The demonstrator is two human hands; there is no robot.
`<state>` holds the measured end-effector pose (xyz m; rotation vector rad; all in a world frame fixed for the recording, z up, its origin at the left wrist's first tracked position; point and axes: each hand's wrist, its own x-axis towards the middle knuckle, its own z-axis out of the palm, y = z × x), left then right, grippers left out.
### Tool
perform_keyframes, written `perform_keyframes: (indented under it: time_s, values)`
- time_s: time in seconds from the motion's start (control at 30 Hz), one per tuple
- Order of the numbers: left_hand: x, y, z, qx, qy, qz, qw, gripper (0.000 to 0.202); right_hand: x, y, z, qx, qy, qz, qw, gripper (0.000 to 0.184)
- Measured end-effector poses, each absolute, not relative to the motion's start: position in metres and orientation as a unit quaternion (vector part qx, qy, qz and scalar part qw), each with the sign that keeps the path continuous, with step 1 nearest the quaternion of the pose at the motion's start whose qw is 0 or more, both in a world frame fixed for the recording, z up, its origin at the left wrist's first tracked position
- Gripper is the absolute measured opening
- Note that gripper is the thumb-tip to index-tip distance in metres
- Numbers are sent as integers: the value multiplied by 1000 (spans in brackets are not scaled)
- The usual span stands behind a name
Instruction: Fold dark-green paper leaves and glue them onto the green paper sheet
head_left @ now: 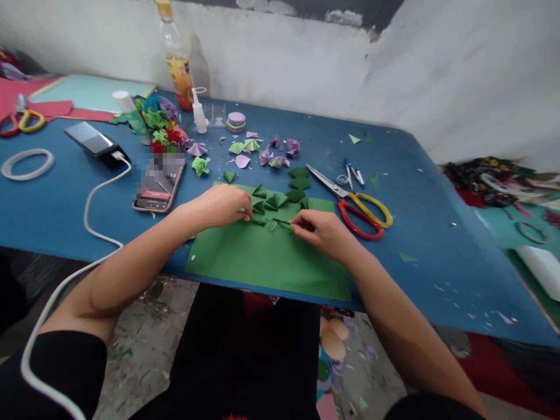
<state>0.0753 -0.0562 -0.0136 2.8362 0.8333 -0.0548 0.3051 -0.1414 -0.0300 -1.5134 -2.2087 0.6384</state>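
A green paper sheet (262, 262) lies at the table's front edge under both my hands. My left hand (227, 207) is closed in a pinch at a thin green piece (259, 221) that points right. Opposite it, my right hand (317, 230) pinches another thin dark green piece (282, 221), pointing left. Between the fingertips lies a small tangled coil (272, 225), too blurred to name. Just beyond my hands are folded green paper leaves (276, 201) and flat dark green leaf shapes (299, 183).
Large scissors (359, 210) lie right of the sheet. A phone (161, 184) is at left, near a white cable (90, 204) and a second dark device (97, 143). Purple paper pieces (277, 153), a glue bottle (200, 114) and a drink bottle (178, 70) stand farther back.
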Motion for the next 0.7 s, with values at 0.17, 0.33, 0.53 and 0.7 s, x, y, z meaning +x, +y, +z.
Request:
perform_keyframes:
  time_s: [0.17,0.33,0.53,0.7]
  values:
    - [76,-59,-13,955,283,-20,82,18,305,-141,-28,-521,-803,240,162,11]
    - [76,-59,-12,955,284,-17,81,18,307,-141,-29,-511,-810,243,154,12]
    - [77,-60,-10,953,293,-23,78,17,311,-139,-30,-505,-816,229,162,17]
    - [77,-59,-11,953,289,-22,83,17,311,-139,-30,-509,-819,209,164,18]
